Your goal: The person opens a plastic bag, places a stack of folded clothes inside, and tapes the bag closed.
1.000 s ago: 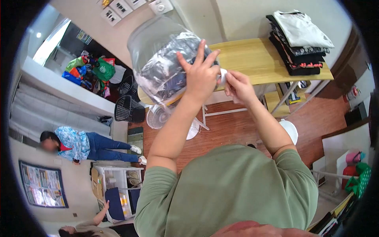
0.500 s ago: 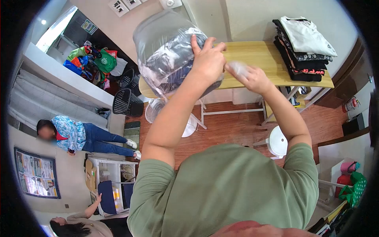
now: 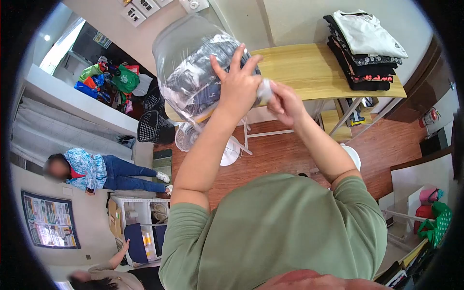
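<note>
A clear plastic bag point(image 3: 176, 53) full of folded grey, dark and white clothes rests at the left end of the yellow-topped table. My left hand point(image 3: 238, 82) lies on the bag's right side with its fingers spread over the plastic. Close to its wrist side, my right hand point(image 3: 286, 104) is closed on a whitish, see-through plastic piece point(image 3: 265, 91). Whether that piece is part of the bag or separate, I cannot tell.
A folded clothes stack point(image 3: 365, 53) stands on the right of the table point(image 3: 295, 67). Black baskets point(image 3: 154, 128), a white basket point(image 3: 186, 137) and white stools point(image 3: 232, 152) are on the floor. One person point(image 3: 87, 166) stands at left; another person's hand point(image 3: 126, 245) touches a shelf.
My right hand has moved left and down, bringing the plastic piece against the bag's right side. My left hand has shifted slightly left and its fingers are spread wider.
</note>
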Demonstrator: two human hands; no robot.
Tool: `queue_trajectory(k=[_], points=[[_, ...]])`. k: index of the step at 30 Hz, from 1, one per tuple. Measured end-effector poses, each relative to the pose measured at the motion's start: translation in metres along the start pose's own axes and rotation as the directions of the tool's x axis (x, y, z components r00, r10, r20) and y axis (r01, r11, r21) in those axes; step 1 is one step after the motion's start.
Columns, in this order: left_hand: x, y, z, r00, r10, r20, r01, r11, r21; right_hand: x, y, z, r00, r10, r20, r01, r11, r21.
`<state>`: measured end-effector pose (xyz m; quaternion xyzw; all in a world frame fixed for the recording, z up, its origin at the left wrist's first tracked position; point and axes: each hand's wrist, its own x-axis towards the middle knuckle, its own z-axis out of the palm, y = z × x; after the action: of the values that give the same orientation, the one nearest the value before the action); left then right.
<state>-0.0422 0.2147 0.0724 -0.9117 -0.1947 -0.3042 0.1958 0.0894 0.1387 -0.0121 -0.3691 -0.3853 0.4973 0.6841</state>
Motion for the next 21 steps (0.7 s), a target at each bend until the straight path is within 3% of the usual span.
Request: queue_trajectory(k=[1,2,3,6,7,10,13,15,16,17,18,19,21], points=[[0.006,0.000,-0.004,0.998,-0.024,0.053,0.025,1.000,-0.006,0.000,-0.002,-0.005,0.953,-0.282,0.111,0.303,0.891,-0.337],[0.011,0.001,-0.006,0.993,-0.050,0.104,0.051,0.999,-0.011,0.004,-0.004,-0.015,0.808,-0.516,0.285,0.570,0.559,-0.602],[0.016,0.002,-0.007,0.988,-0.038,0.153,0.034,0.999,0.027,0.015,-0.008,-0.027,0.451,-0.682,0.575,0.641,-0.201,-0.741],[0.031,-0.001,-0.009,0.921,-0.012,0.390,0.008,1.000,0.012,0.018,-0.032,-0.038,0.294,-0.504,0.812,0.581,-0.580,-0.571],[0.035,-0.004,-0.009,0.898,-0.021,0.440,0.019,1.000,0.009,0.023,-0.036,-0.038,0.270,-0.469,0.841,0.570,-0.626,-0.532],[0.033,-0.010,0.005,0.924,-0.040,0.380,0.051,0.999,-0.018,0.031,-0.038,-0.039,0.265,-0.379,0.886,0.561,-0.687,-0.462],[0.017,-0.001,-0.014,0.999,-0.031,-0.010,0.031,0.999,0.038,0.029,-0.030,-0.032,0.444,-0.432,0.785,0.537,-0.573,-0.619],[-0.009,0.005,-0.029,0.970,-0.215,-0.112,0.180,0.947,-0.266,0.020,0.000,-0.013,0.689,-0.575,0.440,0.507,-0.051,-0.860],[-0.025,0.009,-0.034,0.940,-0.315,-0.134,0.236,0.879,-0.414,0.015,0.012,-0.001,0.798,-0.553,0.242,0.426,0.233,-0.874],[-0.039,0.014,-0.033,0.921,-0.388,-0.039,0.320,0.807,-0.496,0.014,0.012,0.011,0.943,-0.334,-0.007,0.264,0.760,-0.593],[-0.054,0.020,-0.027,0.891,-0.450,0.066,0.405,0.719,-0.565,0.013,0.010,0.022,0.995,0.019,-0.098,-0.028,0.995,-0.098],[-0.063,0.024,-0.023,0.849,-0.499,0.175,0.490,0.617,-0.616,0.010,0.008,0.029,0.929,0.369,0.008,-0.338,0.842,0.420],[-0.064,0.014,-0.018,0.723,-0.500,0.477,0.682,0.406,-0.609,0.004,0.003,0.033,0.950,0.312,-0.007,-0.303,0.927,0.221]])
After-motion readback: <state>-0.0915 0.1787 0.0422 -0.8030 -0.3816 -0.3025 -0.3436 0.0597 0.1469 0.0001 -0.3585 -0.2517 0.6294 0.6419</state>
